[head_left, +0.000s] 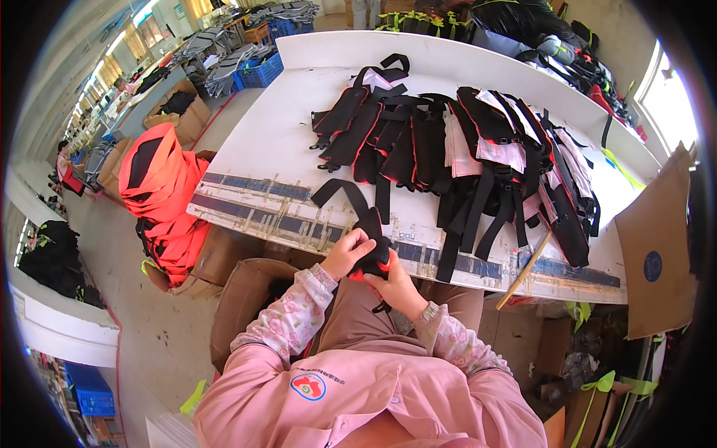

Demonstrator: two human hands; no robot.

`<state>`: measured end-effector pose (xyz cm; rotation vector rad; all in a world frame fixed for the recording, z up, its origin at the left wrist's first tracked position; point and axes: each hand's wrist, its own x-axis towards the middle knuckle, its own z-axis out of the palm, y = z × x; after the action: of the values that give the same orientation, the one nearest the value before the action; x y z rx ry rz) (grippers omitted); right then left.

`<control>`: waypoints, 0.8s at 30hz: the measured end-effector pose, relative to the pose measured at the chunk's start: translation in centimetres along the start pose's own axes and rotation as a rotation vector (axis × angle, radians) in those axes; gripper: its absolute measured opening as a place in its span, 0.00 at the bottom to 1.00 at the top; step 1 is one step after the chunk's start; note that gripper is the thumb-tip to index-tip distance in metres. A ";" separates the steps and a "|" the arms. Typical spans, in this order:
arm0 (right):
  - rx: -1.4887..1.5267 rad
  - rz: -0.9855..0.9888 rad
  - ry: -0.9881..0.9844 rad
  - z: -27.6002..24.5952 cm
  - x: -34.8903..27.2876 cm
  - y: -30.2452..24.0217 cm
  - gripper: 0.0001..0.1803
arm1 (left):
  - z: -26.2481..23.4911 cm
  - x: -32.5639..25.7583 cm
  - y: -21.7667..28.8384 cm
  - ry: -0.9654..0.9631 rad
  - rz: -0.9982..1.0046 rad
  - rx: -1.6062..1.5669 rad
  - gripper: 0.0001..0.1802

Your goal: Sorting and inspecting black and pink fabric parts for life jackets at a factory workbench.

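Over my lap, at the front edge of the white table, I hold a black padded strap with red showing on its underside. My left hand is closed on its left side, thumb on top. My right hand grips the lower right end, where the red shows. A loose black webbing tail runs from the piece up onto the tabletop. Beyond my hands lies a row of similar black straps with red edging, buckles and white-pink patches. My fingers partly hide the held piece.
A wooden stick juts over the table's front edge at right. A cardboard sheet stands at the right end. Left of the table rises a stack of orange-red pieces. An open carton sits beside my left arm. Blue crates stand farther back.
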<state>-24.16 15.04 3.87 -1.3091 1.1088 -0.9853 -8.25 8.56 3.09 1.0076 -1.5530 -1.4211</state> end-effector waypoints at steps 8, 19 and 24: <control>-0.182 -0.038 -0.001 -0.1 0.0 0.0 0.38 | -0.2 -0.2 0.4 0.021 -0.046 -0.061 0.14; -0.223 0.087 -0.223 2.8 3.7 -4.4 0.22 | -7.6 3.5 1.2 0.850 0.264 0.557 0.18; 0.015 0.017 -0.253 4.4 2.1 -5.5 0.15 | -14.2 3.9 -0.4 1.066 0.270 0.639 0.19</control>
<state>-19.09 13.72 9.01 -1.3681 0.9150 -0.7890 3.43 -0.33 3.74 1.4963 -1.2043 -0.0491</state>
